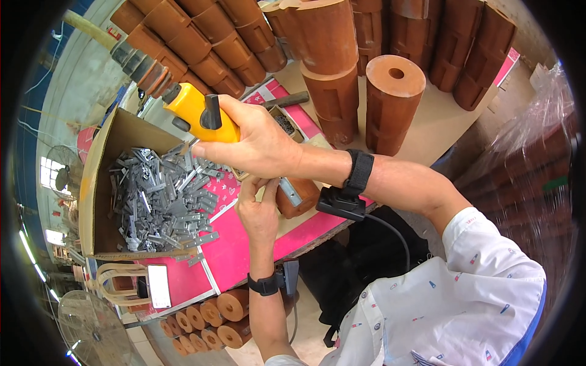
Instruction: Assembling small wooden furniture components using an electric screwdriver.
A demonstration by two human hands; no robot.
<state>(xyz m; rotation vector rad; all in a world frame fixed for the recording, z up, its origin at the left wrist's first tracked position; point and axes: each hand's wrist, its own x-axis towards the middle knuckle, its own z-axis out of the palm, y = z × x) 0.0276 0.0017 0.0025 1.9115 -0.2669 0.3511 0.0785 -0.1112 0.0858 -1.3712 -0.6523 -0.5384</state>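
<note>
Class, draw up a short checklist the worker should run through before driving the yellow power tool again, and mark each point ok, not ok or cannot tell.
1. Right hand has a firm grip on the yellow power tool: ok.
2. Left hand steadies the brown wooden piece: ok.
3. Metal bracket lies against that piece: ok.
4. Tool tip is seated on the bracket: cannot tell, hidden by the right hand.
5. Left fingers are away from the tool tip: cannot tell.
6. Cardboard box of metal brackets is beside the hands: ok.

I count one yellow power tool (pixel 195 113), one cardboard box (pixel 122 137) of metal brackets (pixel 162 198), two hands, two wrist straps.
</note>
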